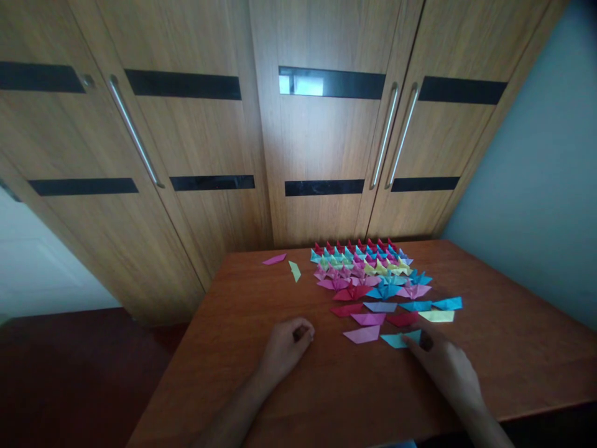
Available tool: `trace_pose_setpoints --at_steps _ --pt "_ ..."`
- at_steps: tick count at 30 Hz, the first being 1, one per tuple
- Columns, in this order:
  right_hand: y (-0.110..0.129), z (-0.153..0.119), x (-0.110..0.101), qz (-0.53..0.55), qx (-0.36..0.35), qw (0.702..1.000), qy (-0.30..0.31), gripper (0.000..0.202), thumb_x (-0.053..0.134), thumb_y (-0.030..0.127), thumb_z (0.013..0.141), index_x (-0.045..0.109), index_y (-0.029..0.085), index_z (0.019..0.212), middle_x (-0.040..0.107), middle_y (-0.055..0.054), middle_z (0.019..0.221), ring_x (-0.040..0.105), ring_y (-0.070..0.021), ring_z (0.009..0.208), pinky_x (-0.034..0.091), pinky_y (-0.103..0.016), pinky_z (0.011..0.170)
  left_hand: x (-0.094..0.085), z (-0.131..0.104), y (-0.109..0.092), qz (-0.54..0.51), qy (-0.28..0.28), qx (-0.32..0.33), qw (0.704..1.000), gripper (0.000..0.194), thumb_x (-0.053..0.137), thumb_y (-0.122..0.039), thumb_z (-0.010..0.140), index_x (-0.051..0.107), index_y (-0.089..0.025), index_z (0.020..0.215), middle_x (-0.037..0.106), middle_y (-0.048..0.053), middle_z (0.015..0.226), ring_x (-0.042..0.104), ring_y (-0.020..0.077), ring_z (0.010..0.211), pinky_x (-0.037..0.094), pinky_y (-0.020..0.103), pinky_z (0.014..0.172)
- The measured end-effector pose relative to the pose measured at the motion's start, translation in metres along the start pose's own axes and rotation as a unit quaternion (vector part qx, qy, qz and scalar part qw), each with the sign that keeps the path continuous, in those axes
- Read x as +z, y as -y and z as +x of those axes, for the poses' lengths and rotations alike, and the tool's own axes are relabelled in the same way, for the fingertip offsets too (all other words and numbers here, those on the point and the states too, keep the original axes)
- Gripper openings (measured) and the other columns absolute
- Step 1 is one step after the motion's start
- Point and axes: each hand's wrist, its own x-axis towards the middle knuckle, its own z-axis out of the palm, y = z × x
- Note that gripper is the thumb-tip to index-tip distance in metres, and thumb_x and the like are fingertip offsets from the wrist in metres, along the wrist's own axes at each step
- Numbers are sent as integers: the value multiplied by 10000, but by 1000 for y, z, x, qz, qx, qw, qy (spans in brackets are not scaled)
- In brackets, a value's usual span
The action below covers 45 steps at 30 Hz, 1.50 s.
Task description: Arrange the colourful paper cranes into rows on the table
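Note:
My right hand [445, 364] is at the front right of the folded pieces, thumb and fingers closed on the right end of a teal folded paper piece [395, 340] lying on the table. Beside it on the left lies a light pink folded piece [362, 335]. Behind these sit flat slanted strips, among them a dark red one [402, 319], a magenta one [368, 318] and a yellow one [437, 316]. My left hand [285, 345] rests on the wood to the left, fingers curled in towards the thumb, with nothing visible in them.
Rows of small folded paper shapes with raised points [357, 291] stand towards the back of the brown table [261, 298]. A magenta strip [274, 259] and a pale green strip [295, 270] lie apart at the back left. Wooden wardrobe doors [321, 137] rise behind; a bluish wall [536, 186] borders the right.

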Motion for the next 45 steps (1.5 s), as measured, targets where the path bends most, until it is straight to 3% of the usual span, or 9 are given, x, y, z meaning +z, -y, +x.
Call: trace_pose_setpoints --at_steps 7,15,23,27,31,38,45 --pt "5 2 0 -32 2 999 -17 427 462 574 774 548 292 1082 649 -43 932 634 -225 741 407 -295 606 1 -1 4 15 -4 13 1000 169 482 -232 805 621 -187 719 600 -18 651 532 125 612 376 207 593" --pt "-2 7 8 -44 6 998 -38 494 435 604 781 503 284 1151 651 -41 945 641 -247 750 404 -301 574 1 -2 3 22 -3 6 1000 173 482 -246 804 621 -189 717 588 -22 634 524 126 600 366 207 580" --pt "2 4 10 70 -76 989 -107 418 481 535 804 570 239 1086 644 -9 789 617 -174 662 432 -254 591 1 -1 3 33 0 -3 999 172 482 -243 799 628 -190 726 594 -20 639 526 127 598 369 212 580" --pt "28 -8 20 56 -149 986 -41 340 470 475 839 611 261 1062 669 -14 842 621 -168 672 438 -252 609 1 0 3 37 4 2 999 183 472 -254 807 626 -191 731 598 -16 645 532 130 611 375 213 589" --pt "53 -18 33 -24 -166 986 16 311 463 413 856 611 308 1107 684 0 841 639 -180 713 414 -249 573 1 0 3 38 3 -2 999 185 473 -260 809 625 -189 731 594 -15 644 530 129 608 373 211 583" --pt "57 -18 38 -46 -170 984 22 300 459 403 861 622 310 1095 695 2 836 645 -182 739 414 -250 592 0 -1 3 42 4 8 999 184 476 -264 810 627 -188 738 606 -13 663 537 128 620 374 214 592" --pt "71 -22 36 32 -178 983 39 361 467 368 841 597 271 1163 698 -25 885 642 -197 758 450 -277 635 3 -1 6 21 3 8 1000 180 482 -268 809 634 -194 747 619 -11 671 546 135 625 388 222 601"
